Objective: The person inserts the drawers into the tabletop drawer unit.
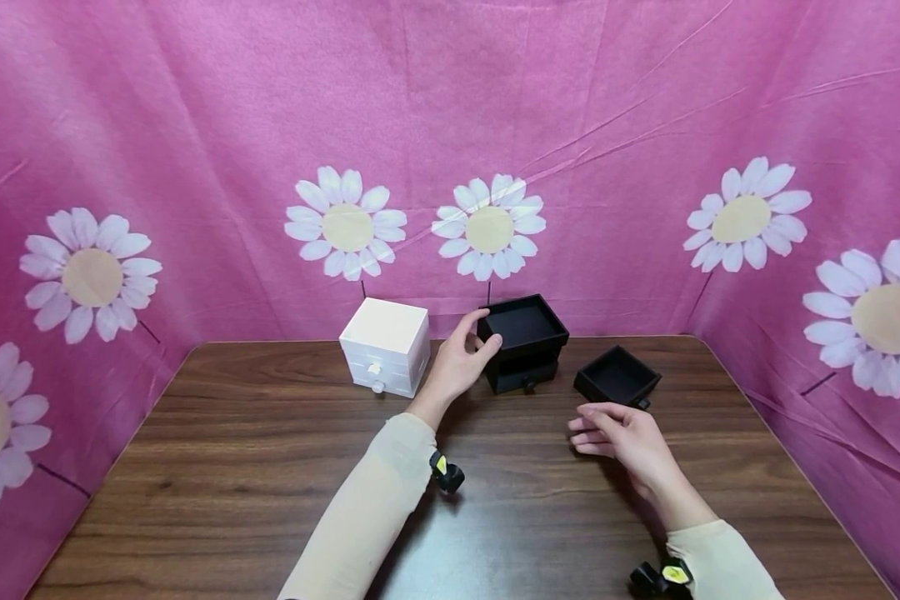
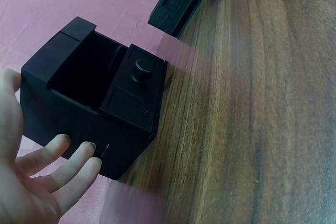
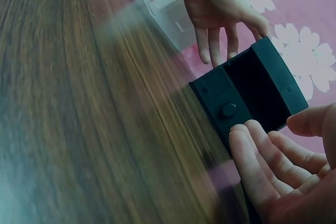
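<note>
My left hand [image 1: 461, 358] is at the left side of a small black drawer box [image 1: 523, 325], its thumb and fingers touching it. In the left wrist view the box [image 2: 142, 108] shows a dark open slot above a lower drawer front with a round knob [image 2: 142, 70]. A loose black drawer [image 1: 618, 377] sits on the table, right of the box. Just in front of that drawer hovers my right hand [image 1: 626, 442], fingers extended and nothing held. In the left wrist view its fingertips overlap the drawer's [image 2: 178, 6] edge; whether they touch, I cannot tell.
A white drawer box [image 1: 386, 346] with small knobs stands left of the black one. Everything rests on a brown wood-grain table [image 1: 510, 508]. Behind and on both sides hangs a pink cloth [image 1: 450, 100] printed with white daisies.
</note>
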`<action>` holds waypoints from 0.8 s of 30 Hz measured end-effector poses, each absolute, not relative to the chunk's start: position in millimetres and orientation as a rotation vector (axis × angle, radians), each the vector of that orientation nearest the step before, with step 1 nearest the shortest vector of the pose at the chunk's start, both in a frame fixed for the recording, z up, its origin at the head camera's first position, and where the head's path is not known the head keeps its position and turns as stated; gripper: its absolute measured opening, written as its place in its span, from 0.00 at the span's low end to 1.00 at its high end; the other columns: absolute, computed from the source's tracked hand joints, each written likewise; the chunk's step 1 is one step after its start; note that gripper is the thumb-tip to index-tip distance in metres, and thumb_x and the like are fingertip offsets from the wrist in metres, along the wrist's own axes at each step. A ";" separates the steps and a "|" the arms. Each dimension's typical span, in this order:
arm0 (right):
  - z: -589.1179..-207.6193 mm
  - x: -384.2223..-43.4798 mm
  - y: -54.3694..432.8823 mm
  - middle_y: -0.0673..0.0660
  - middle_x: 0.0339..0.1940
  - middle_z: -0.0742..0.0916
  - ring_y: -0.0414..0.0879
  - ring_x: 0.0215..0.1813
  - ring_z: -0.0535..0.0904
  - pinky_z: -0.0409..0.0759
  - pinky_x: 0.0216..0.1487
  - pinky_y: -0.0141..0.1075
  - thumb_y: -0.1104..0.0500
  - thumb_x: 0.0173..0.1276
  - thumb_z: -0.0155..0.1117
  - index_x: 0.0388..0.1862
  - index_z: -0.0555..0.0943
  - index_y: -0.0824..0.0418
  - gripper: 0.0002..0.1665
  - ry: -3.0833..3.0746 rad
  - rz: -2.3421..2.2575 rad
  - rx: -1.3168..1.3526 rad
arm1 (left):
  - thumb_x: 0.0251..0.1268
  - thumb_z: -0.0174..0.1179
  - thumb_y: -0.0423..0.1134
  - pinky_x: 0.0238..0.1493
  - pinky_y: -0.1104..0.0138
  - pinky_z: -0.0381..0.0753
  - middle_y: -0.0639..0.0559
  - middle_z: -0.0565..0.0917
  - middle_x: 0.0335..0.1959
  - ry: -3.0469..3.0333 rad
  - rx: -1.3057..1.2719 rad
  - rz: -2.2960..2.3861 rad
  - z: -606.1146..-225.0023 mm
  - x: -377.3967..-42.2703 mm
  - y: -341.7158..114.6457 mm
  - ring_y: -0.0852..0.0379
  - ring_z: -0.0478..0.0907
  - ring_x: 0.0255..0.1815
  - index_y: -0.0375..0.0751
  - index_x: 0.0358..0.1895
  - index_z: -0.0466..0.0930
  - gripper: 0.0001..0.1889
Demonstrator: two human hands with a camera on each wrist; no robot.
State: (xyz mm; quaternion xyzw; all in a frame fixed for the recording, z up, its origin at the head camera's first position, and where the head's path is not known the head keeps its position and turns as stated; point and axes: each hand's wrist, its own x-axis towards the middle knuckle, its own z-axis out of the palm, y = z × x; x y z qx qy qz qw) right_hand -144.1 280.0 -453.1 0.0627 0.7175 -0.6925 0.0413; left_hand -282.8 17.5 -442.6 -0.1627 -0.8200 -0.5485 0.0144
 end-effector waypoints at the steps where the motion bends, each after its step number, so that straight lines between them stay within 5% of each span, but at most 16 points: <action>1: -453.0 -143.6 281.5 0.54 0.39 0.94 0.46 0.39 0.93 0.93 0.46 0.39 0.62 0.86 0.56 0.62 0.78 0.80 0.20 2.196 -2.121 0.191 | 0.79 0.63 0.55 0.39 0.65 0.76 0.49 0.84 0.37 -2.553 -0.505 -1.708 -442.7 -283.0 17.5 0.58 0.76 0.32 0.61 0.79 0.71 0.29; 24: -459.1 -136.1 316.9 0.52 0.38 0.95 0.44 0.40 0.93 0.93 0.44 0.38 0.63 0.87 0.55 0.54 0.84 0.70 0.13 2.190 -2.156 0.233 | 0.79 0.62 0.54 0.38 0.65 0.76 0.50 0.84 0.37 -2.567 -0.500 -1.703 -440.6 -281.4 17.8 0.58 0.76 0.32 0.62 0.79 0.71 0.29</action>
